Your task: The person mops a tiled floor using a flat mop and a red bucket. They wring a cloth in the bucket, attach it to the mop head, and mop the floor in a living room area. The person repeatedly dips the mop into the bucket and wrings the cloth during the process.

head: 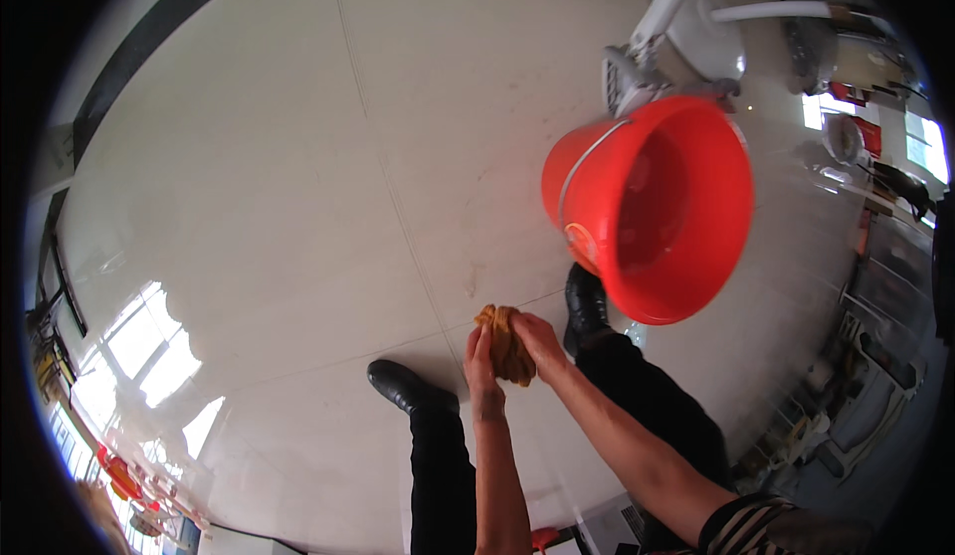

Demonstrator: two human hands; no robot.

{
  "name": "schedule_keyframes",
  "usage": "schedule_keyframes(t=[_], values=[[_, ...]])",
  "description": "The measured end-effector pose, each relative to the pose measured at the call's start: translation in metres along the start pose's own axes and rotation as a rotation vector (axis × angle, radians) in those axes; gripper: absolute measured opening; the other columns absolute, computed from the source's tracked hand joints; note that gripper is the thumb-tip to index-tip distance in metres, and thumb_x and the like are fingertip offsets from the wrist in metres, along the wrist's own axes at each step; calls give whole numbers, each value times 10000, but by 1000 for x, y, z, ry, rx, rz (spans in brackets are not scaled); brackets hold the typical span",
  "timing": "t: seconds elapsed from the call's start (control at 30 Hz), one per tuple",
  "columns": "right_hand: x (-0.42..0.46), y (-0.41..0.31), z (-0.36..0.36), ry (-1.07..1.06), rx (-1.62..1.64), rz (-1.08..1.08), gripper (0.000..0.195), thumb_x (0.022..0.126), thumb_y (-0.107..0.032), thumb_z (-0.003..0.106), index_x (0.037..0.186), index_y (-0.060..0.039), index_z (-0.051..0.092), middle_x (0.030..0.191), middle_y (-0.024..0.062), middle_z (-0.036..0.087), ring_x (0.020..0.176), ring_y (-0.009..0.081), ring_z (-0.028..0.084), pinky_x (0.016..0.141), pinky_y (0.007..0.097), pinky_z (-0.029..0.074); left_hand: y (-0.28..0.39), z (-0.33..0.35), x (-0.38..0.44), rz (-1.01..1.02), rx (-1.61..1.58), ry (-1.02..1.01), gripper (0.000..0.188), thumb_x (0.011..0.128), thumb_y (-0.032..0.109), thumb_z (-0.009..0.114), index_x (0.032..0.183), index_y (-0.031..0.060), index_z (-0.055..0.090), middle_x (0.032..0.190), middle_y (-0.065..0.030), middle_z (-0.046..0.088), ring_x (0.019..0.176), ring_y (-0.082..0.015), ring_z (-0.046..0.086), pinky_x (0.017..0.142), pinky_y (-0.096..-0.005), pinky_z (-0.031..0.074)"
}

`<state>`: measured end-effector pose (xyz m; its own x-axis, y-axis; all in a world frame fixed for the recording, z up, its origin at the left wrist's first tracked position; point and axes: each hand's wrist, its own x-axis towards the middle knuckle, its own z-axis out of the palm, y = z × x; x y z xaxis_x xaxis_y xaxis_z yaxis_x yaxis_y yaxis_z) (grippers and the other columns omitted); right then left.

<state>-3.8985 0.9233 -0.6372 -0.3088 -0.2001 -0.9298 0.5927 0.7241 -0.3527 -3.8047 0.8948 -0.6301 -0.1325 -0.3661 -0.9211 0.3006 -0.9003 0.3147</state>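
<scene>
Low in the middle of the view, a crumpled brown cloth (pixel 511 350) is held between both hands. My left hand (pixel 481 353) grips its left side, and my right hand (pixel 539 339) has hold of its upper right side. Up and to the right of the hands is a red plastic bucket (pixel 586 174) with a thin wire handle. Its wide mouth faces right in the picture, and what looks like water shows inside. The bucket is apart from both hands.
Black shoes (pixel 406 385) stand on the pale tiled floor (pixel 298 182), one beside the bucket's base. A white and grey metal stand (pixel 634 77) is just beyond the bucket. Furniture and assorted items line the right edge; window light reflects off the floor at left.
</scene>
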Motion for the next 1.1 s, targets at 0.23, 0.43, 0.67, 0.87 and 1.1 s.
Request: schedule_keyframes(t=[0.23,0.43,0.67,0.87,1.1], values=[[-114,-104,-42,107,-463,-804,221,792,-175,579,947,-22,617,845,108,584,910,219,525,811,309,418,37,84,-127,-6,-296,-227,377,896,337,506,1152,61,486,1097,-61,542,1022,-167,523,874,-303,429],[-199,-217,-127,-341,350,-313,414,850,-145,503,1249,-41,458,1139,93,532,1002,184,536,859,296,437,80,198,-222,-20,-247,-324,452,811,160,627,1207,64,433,1156,-77,504,1079,-180,492,924,-313,406],[-265,-282,-170,-668,582,-330,509,847,-218,538,1288,-10,391,1198,121,510,1078,206,527,923,331,436,72,261,-284,-240,-349,-482,513,829,313,591,1222,37,410,1125,-90,528,1009,-210,537,852,-350,465],[-283,-318,-196,-558,210,-530,317,779,-117,624,1082,-35,578,1076,79,567,1029,181,546,909,296,435,100,275,-339,-174,-86,-631,505,826,278,615,1212,30,405,1061,-84,542,906,-192,570,756,-328,497],[-290,-358,-200,-470,-87,-673,123,734,-97,635,847,-54,612,1022,38,599,921,137,562,811,267,456,114,327,-356,49,473,-716,266,769,61,636,1018,15,553,898,-27,575,843,-134,558,758,-263,452]])
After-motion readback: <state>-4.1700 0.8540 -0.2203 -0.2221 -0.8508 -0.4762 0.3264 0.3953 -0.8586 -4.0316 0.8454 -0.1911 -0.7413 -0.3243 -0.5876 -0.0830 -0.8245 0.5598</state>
